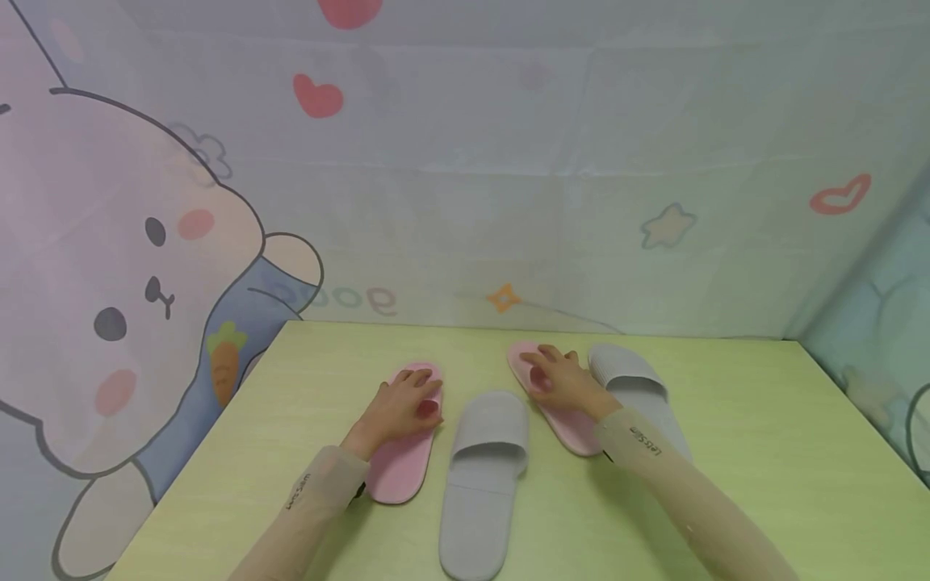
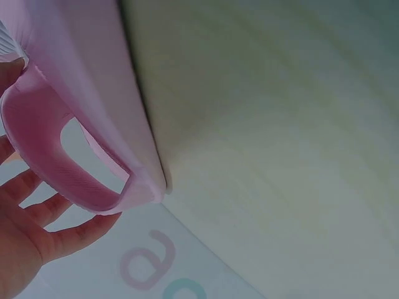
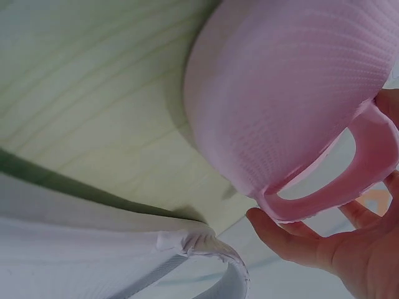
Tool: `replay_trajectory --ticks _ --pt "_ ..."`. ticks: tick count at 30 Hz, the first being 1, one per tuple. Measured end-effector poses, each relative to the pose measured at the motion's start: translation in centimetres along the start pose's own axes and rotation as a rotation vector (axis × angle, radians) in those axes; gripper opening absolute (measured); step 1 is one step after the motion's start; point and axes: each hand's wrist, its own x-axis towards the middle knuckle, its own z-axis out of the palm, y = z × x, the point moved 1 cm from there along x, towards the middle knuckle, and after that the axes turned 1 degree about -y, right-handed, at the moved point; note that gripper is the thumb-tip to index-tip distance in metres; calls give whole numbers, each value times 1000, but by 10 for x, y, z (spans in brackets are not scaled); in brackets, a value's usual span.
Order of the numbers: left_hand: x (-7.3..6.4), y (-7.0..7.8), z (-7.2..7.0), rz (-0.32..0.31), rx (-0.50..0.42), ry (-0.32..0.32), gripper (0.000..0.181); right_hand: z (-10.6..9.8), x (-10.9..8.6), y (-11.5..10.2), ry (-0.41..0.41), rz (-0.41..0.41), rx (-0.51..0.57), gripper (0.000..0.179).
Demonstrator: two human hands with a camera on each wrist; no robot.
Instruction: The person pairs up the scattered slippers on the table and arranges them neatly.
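Observation:
On the left, a pink slipper (image 1: 400, 472) lies on the table, and my left hand (image 1: 395, 410) grips its strap from above. The left wrist view has the thumb and fingers spread around the edges of this strap (image 2: 59, 177). Farther right, my right hand (image 1: 567, 383) holds the strap of the other pink slipper (image 1: 574, 436), its fingers around the strap edges in the right wrist view. Between the hands lies a grey slipper (image 1: 478, 516), toe pointing away. Another grey slipper (image 1: 647, 403) sits just right of the right-hand pink one, partly hidden by my forearm.
The pale yellow-green table (image 1: 763, 452) ends at a cloth backdrop (image 1: 472, 121) printed with hearts, a star and a cartoon animal. More printed cloth (image 1: 886, 323) hangs along the right side, with a dark curved cord-like line (image 1: 912, 436) at the edge.

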Motion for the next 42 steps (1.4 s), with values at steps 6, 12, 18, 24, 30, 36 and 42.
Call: replay_trajectory --ticks 6,12,18,24,30,36,42 --pt "-1 -1 -1 5 -5 6 53 1 2 0 12 -12 2 58" --pt "-1 0 -3 22 -16 0 52 0 2 2 9 -6 -4 58" --pt "0 2 -4 32 -22 4 51 -1 2 3 10 2 2 60" --pt "-1 1 -4 38 -25 -7 50 -1 1 3 23 -16 3 59" --pt "-1 0 -3 42 -22 -2 50 -2 0 1 36 -30 16 58" --pt "-1 0 -4 40 -15 3 49 -3 -1 -1 46 -46 -2 56" --pt "0 -1 -4 39 -22 2 49 -4 -2 -1 56 -51 -1 57"
